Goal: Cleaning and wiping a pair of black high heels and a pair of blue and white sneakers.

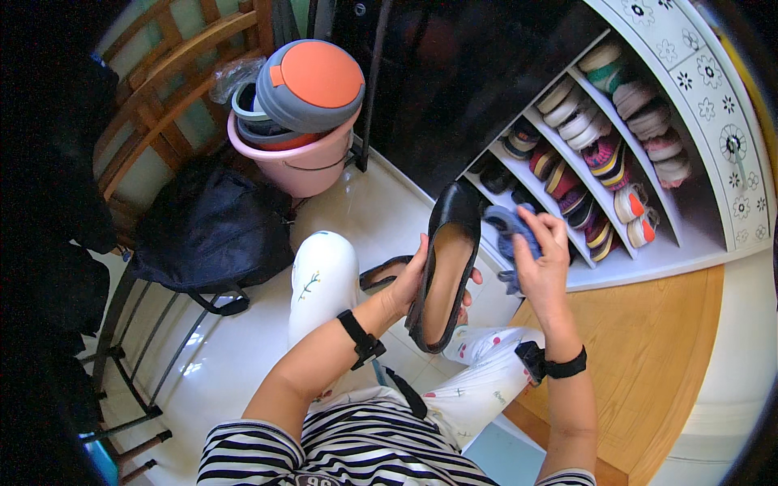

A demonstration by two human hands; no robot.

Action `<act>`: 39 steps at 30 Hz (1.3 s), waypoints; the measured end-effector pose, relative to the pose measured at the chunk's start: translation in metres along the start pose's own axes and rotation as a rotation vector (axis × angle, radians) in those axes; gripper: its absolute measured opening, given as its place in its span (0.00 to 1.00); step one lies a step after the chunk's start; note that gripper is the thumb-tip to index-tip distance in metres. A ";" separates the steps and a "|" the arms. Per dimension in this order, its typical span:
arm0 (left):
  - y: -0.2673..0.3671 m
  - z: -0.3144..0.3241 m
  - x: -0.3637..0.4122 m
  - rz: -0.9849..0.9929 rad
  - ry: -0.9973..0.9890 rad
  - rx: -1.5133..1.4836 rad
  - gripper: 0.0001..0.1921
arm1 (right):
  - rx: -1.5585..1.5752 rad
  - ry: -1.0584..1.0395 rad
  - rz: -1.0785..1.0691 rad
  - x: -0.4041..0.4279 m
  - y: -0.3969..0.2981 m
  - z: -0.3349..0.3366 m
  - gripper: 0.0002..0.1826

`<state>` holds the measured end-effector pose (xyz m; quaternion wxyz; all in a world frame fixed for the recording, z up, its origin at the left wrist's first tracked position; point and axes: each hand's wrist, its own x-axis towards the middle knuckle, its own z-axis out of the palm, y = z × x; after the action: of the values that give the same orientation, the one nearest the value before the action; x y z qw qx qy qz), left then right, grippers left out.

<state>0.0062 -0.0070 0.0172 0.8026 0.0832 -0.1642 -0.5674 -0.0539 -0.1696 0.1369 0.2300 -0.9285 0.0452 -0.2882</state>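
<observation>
A black flat shoe with a tan insole (447,261) is held toe away from me in my left hand (413,276), whose fingers wrap under its sole. My right hand (544,261) grips a bunched blue cloth (507,240) just right of the shoe's toe; cloth and shoe look slightly apart. Another black shoe (386,273) shows partly behind my left wrist, low by my knee. Both wrists wear black straps.
An open white shoe cabinet (653,212) with shelves of shoes stands at the right, beside a wooden surface (644,340). A pink bucket (298,167) holding lidded containers and a dark bag (206,231) are at the left, near a wooden chair back (182,79) and metal rack (130,376).
</observation>
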 end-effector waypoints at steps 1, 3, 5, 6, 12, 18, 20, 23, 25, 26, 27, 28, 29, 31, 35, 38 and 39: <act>-0.001 0.000 0.000 -0.012 0.003 -0.003 0.41 | 0.038 -0.010 -0.024 -0.002 -0.009 0.005 0.16; -0.004 0.002 -0.002 -0.033 0.058 -0.003 0.42 | 0.059 -0.144 0.014 -0.014 -0.012 0.019 0.14; -0.008 -0.013 -0.003 -0.047 0.156 0.086 0.43 | 0.014 -0.177 0.024 -0.023 -0.020 0.019 0.13; -0.011 -0.016 -0.003 -0.040 0.207 0.132 0.44 | 0.015 -0.177 0.029 -0.027 -0.021 0.018 0.13; -0.011 -0.019 0.004 0.051 0.444 -0.052 0.43 | 0.308 -0.287 0.170 -0.064 -0.035 0.021 0.13; -0.011 -0.026 0.001 0.097 0.178 -0.167 0.40 | 0.396 -0.361 0.060 -0.087 -0.057 0.002 0.12; -0.008 -0.033 -0.002 0.020 0.134 -0.273 0.40 | 0.452 -0.465 -0.052 -0.090 -0.058 -0.004 0.11; -0.008 -0.037 0.001 0.116 0.180 -0.191 0.41 | 0.509 -0.792 -0.255 -0.086 -0.050 -0.015 0.12; -0.002 -0.026 0.003 0.126 0.232 -0.175 0.42 | 0.479 -0.825 -0.263 -0.087 -0.039 -0.020 0.13; 0.000 -0.020 0.002 0.125 0.272 -0.152 0.43 | 0.488 -0.721 -0.153 -0.085 -0.033 -0.025 0.13; 0.002 -0.013 0.001 0.129 0.313 -0.129 0.43 | 0.495 -0.620 -0.048 -0.082 -0.028 -0.030 0.13; 0.004 -0.008 0.001 0.135 0.255 -0.178 0.43 | 0.497 -0.627 -0.051 -0.081 -0.024 -0.035 0.13; 0.003 -0.001 0.001 0.160 0.365 -0.111 0.42 | 0.420 -0.417 -0.041 -0.079 -0.021 -0.039 0.15; 0.001 -0.010 0.002 0.187 0.393 -0.174 0.41 | 0.351 -0.215 -0.034 -0.079 -0.028 -0.042 0.16; -0.009 -0.027 0.007 0.226 0.454 -0.275 0.41 | 0.069 -0.148 -0.347 -0.088 -0.045 -0.013 0.21; -0.016 -0.032 0.004 0.171 0.603 -0.084 0.43 | -0.125 -0.182 -0.567 -0.092 -0.041 0.018 0.21; -0.017 -0.037 0.004 0.176 0.603 -0.086 0.43 | -0.101 -0.184 -0.505 -0.091 -0.040 0.021 0.20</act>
<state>0.0057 -0.0187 -0.0216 0.8639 0.1992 0.0986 -0.4519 -0.1195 -0.1055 0.0928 0.1072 -0.9430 -0.1943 -0.2481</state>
